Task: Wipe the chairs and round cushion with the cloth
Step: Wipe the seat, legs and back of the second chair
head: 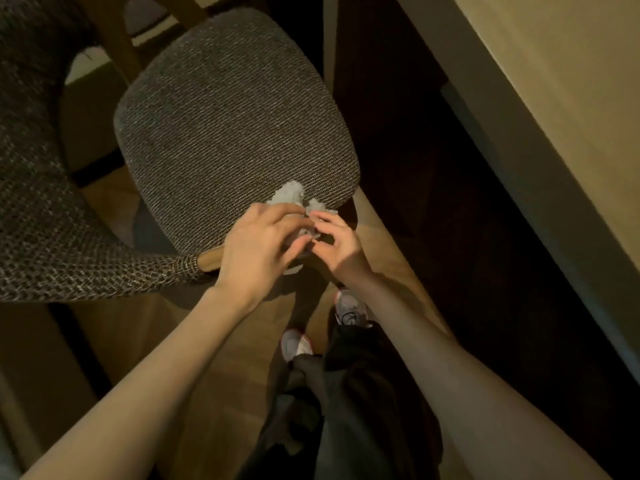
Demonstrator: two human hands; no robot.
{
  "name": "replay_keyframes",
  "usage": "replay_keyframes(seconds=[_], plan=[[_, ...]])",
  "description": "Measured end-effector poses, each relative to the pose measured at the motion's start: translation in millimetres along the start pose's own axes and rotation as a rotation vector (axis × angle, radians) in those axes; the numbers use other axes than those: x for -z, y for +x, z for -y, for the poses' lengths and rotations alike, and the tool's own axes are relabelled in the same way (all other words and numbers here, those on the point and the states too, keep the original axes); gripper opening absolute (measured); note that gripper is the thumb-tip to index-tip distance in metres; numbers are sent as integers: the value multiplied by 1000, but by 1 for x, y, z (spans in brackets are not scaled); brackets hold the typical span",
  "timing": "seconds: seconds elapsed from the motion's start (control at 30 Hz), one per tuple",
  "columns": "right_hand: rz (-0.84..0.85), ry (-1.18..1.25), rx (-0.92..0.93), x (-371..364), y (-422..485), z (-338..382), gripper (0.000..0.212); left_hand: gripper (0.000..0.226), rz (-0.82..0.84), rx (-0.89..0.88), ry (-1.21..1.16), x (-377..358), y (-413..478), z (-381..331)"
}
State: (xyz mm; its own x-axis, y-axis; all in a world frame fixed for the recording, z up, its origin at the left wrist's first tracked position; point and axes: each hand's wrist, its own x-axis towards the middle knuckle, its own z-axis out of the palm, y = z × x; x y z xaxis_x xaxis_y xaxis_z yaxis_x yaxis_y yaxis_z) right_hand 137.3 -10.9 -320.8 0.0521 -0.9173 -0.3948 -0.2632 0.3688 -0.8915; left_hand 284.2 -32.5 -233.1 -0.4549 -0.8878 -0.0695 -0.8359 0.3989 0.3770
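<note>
Grey woven fabric covers the chair seat (235, 116), and its curved padded arm (52, 237) sweeps round on the left. A pale cloth (289, 195) lies bunched at the seat's near edge, gripped by the left hand (256, 247). The right hand (339, 244) seems to pinch it too, though the light is dim. A wooden floor (214, 375) lies below, with a pale tabletop (554, 81) to the right.

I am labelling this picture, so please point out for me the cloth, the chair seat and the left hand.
cloth (290, 195): head view, on the bunched pale part beyond the fingers.
chair seat (235, 119): head view, on the middle of the woven fabric.
left hand (256, 245): head view, on the back of the hand.
</note>
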Motion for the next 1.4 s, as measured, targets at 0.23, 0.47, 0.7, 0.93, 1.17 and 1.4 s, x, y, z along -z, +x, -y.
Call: replay_keyframes(seconds=[0.23,0.47,0.7,0.93,1.17,1.4], plan=[[-152,146,-56,-8,2,-13,46,38,158,50,83,-4,19,7],[-188,81,71,-4,-33,43,36,24,-37,109,-141,29,-15,4],[-58,-497,322,-24,-44,93,28,32,-24,233,-106,48,-71,38],[136,-577,275,-56,-47,130,22,30,12,278,-141,70,-85,54],[160,-413,412,-51,-83,193,22,24,-193,370,-222,138,-137,37],[296,-368,552,-42,-111,265,25,20,-491,531,-381,206,-175,-4]])
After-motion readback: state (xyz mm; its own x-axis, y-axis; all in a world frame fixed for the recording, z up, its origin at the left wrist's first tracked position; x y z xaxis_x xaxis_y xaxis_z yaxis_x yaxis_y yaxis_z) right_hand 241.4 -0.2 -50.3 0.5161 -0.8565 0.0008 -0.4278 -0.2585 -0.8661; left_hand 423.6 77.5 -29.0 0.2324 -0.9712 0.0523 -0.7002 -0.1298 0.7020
